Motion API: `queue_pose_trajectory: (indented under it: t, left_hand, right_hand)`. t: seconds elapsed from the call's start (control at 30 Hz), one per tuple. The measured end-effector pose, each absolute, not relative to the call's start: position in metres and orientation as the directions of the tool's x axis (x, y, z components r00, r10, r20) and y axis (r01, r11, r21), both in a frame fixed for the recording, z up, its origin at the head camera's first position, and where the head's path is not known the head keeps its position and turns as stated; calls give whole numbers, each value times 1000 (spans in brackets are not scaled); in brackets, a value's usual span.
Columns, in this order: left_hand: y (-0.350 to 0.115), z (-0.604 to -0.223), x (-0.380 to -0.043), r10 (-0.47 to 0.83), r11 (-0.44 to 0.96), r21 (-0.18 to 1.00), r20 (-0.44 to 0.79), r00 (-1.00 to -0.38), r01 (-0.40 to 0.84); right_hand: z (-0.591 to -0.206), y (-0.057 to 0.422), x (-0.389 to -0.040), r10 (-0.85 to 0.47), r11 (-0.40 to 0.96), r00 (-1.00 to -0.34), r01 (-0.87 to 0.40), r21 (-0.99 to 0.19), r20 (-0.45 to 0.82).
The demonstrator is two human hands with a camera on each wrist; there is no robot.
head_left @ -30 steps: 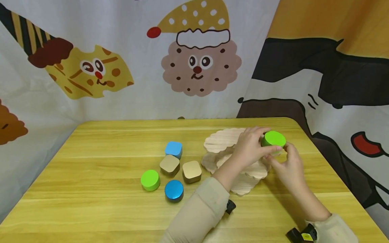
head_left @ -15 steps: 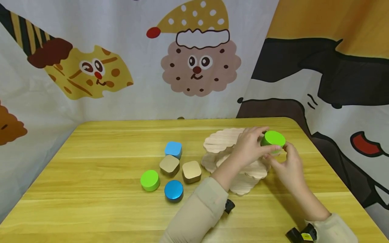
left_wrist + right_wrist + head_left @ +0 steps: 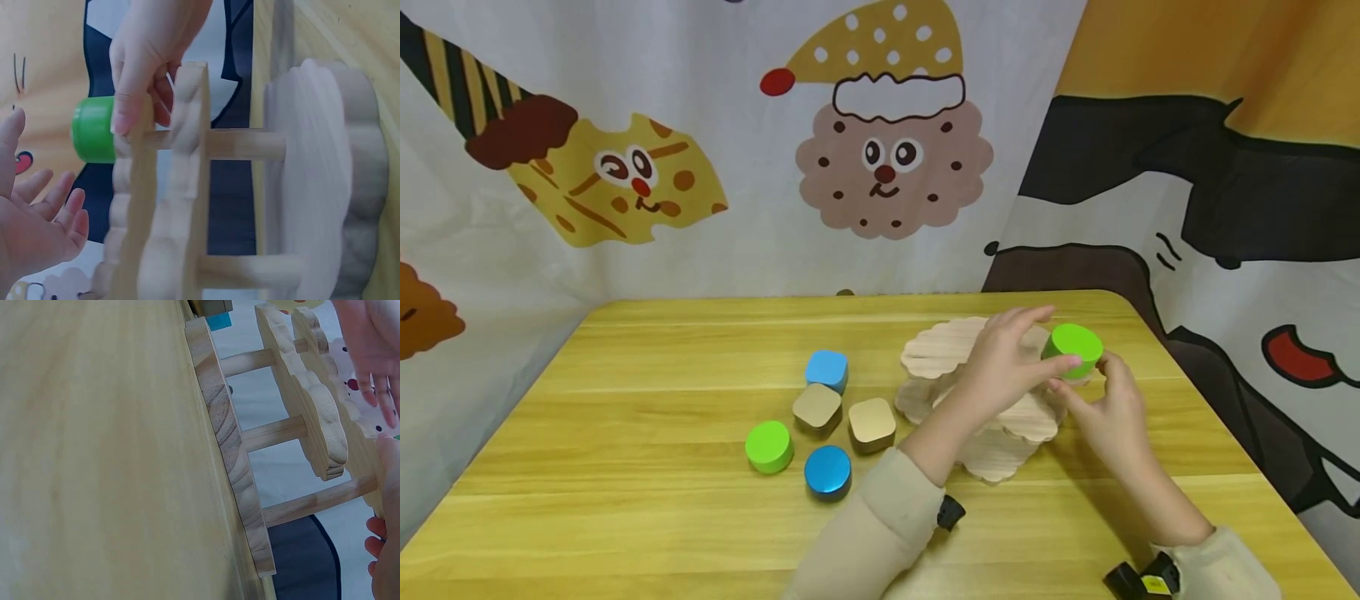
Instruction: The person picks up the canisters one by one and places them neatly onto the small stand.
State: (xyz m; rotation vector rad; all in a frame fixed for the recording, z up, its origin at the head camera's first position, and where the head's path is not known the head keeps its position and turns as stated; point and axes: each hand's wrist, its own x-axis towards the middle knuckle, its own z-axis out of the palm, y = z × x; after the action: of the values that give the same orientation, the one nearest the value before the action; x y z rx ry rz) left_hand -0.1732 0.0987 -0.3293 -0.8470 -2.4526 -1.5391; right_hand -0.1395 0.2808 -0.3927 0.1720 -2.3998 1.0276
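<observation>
A bright green cylinder block stands on the highest board of a tiered wooden stand, which has scalloped boards joined by round posts. Beside the block is my left hand, its fingers extended; in the left wrist view this hand is apart from the green block. My right hand grips the rim of the top board, thumb above and fingers curled beneath, next to the block. The right wrist view shows these curled fingers at the board's edge.
Left of the stand lie a light blue block, two beige-topped rounded blocks, a second green cylinder and a shiny blue cylinder. A printed cartoon curtain hangs behind the wooden table.
My left hand has let go of the green block and drawn back a little to the left, its fingers spreading. The right hand and the stand have stayed put.
</observation>
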Motion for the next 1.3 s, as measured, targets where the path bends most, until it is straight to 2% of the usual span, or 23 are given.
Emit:
queue_pose_trajectory:
  t: [0.37, 0.5, 0.97, 1.3]
  left_hand:
    - [76, -320, -156, 422, 225, 720, 536, -732, 657]
    - [66, -319, -151, 424, 230, 704, 549, -720, 672]
    - [19, -316, -138, 425, 306, 693, 514, -745, 653]
    - [-23, -316, -123, 391, 319, 748, 455, -800, 582]
  right_hand:
    - [-393, 281, -139, 100, 703, -866, -288, -651, 490]
    - [-394, 281, -140, 99, 699, -869, -287, -655, 485]
    - [-391, 287, -139, 90, 650, -900, -272, -710, 427]
    - [-394, 291, -139, 72, 660, -898, -284, -695, 435]
